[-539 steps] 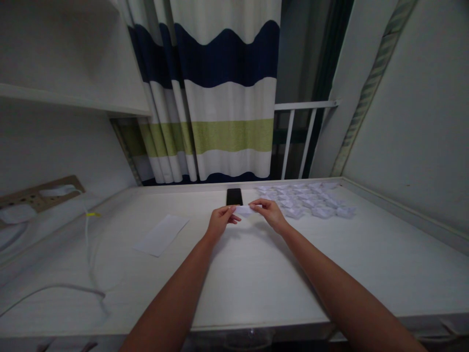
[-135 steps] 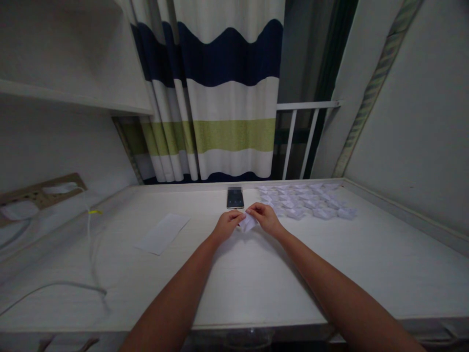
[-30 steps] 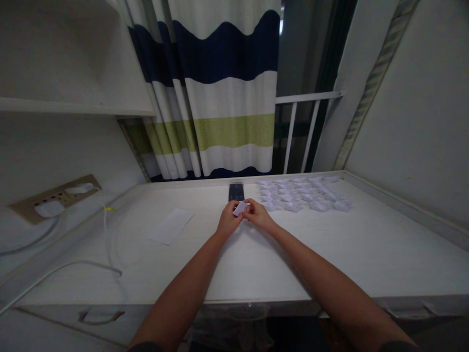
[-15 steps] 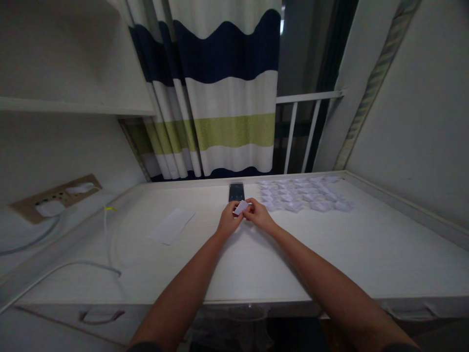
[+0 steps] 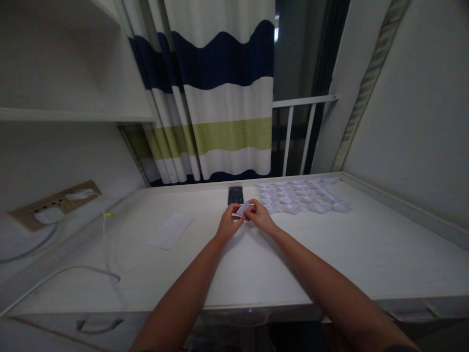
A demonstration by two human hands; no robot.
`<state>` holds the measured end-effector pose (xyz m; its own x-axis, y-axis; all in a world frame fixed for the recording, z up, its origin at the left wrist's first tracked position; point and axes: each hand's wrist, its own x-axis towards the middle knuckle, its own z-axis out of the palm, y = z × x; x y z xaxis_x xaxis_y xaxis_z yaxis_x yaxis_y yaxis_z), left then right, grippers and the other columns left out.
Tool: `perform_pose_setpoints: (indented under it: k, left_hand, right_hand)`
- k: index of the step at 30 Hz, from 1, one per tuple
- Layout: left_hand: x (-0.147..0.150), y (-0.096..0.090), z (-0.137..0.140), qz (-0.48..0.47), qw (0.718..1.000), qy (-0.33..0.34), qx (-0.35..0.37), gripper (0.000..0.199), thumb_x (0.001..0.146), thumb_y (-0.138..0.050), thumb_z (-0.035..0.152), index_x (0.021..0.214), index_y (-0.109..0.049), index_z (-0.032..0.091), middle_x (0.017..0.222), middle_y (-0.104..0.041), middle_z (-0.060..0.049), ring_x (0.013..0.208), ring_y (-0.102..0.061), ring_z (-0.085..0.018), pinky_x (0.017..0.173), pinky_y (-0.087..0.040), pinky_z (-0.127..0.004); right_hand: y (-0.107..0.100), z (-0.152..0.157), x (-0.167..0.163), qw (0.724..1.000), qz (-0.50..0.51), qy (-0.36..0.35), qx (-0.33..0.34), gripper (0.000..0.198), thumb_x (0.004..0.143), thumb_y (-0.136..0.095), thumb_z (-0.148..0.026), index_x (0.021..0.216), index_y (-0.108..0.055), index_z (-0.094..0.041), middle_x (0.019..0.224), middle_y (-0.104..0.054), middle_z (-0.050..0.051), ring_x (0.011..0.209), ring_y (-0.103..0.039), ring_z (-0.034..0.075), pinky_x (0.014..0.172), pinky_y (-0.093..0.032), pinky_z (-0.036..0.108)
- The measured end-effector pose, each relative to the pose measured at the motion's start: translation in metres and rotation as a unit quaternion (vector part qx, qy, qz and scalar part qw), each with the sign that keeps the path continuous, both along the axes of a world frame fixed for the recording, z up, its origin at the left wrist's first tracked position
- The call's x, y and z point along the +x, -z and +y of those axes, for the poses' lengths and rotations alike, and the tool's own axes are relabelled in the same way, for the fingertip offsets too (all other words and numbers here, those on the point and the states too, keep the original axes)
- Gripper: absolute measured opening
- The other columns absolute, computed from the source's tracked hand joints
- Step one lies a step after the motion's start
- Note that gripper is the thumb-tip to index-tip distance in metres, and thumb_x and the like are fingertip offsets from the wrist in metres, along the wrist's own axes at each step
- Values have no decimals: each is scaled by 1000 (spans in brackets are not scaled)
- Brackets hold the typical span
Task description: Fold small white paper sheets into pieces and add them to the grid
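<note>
A small folded piece of white paper (image 5: pixel 243 209) is held up between my two hands, just above the desk. My left hand (image 5: pixel 229 221) pinches its left side, fingers curled round it. On its right side, the fingertips of my right hand (image 5: pixel 257 214) press together on the paper. Just beyond the hands lies a dark phone (image 5: pixel 235 194), flat on the desk. Rows of folded white paper pieces (image 5: pixel 293 196) spread out to the right of the phone. To the left of my hands rests a flat white sheet of paper (image 5: pixel 171 231).
The white desk (image 5: pixel 256 274) runs along a wall with a striped curtain (image 5: pixel 227 102) behind it. A power strip (image 5: pixel 54 205) with plugs sits at the left wall, and a white cable (image 5: pixel 73 268) trails over the desk's left part. A shelf (image 5: pixel 73 115) overhangs there.
The camera view has tilted slightly upward. The folded paper has shifted a little between my fingers; both hands keep hold of it in nearly the same place.
</note>
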<state>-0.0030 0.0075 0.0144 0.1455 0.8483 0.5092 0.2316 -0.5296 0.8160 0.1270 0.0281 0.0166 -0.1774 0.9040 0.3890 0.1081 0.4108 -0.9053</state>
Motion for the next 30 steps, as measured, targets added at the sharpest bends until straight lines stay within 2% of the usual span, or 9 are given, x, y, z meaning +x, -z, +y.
perform_pose_setpoints:
  k: [9, 15, 20, 25, 27, 30]
  left_hand:
    - [-3, 2, 5, 6, 1000, 17, 1, 28, 66, -58, 19, 92, -47, 18, 92, -55, -4, 81, -55, -13, 67, -49, -27]
    - [-4, 3, 6, 4, 1000, 3, -1, 28, 66, -57, 16, 91, -47, 18, 90, -56, -3, 81, -54, -13, 66, -48, -25]
    - [-6, 5, 10, -9, 999, -30, -6, 17, 65, -56, 17, 81, -52, 17, 83, -56, -2, 77, -54, -13, 63, -48, -24]
    - [-9, 6, 15, -50, 997, -65, -15, 9, 61, -57, 19, 69, -54, 16, 75, -53, -1, 74, -53, -12, 64, -47, -25]
    - [-10, 6, 17, -80, 995, -55, -35, 9, 60, -58, 20, 66, -53, 16, 74, -53, 0, 73, -54, -12, 65, -48, -27]
    - [-10, 6, 17, -131, 986, -23, -102, 11, 59, -57, 20, 69, -52, 16, 76, -55, 0, 69, -56, -12, 61, -49, -28]
  right_hand:
    - [1, 3, 3, 1000, -4, -12, -6, 15, 66, -48, -24, 80, -45, -19, 50, -55, -6, 44, -52, 9, 47, -43, 21]
    - [-2, 7, 8, 998, -53, 17, 10, 16, 65, -55, -29, 74, -52, -17, 47, -54, -4, 41, -50, 9, 43, -40, 19]
    - [-6, 4, 9, 997, -72, 25, 13, 15, 67, -55, -30, 74, -56, -17, 47, -53, -4, 41, -49, 9, 44, -37, 19]
    - [-13, 0, 11, 983, -145, 73, 81, 15, 66, -59, -31, 70, -63, -17, 44, -40, -6, 42, -38, 8, 43, -28, 20]
    - [-14, 0, 12, 978, -158, 72, 119, 12, 65, -61, -29, 71, -65, -19, 49, -41, -4, 48, -40, 8, 48, -31, 20]
    - [-14, -1, 12, 975, -150, 56, 152, 10, 64, -62, -25, 72, -64, -19, 66, -50, 0, 57, -45, 9, 55, -37, 22]
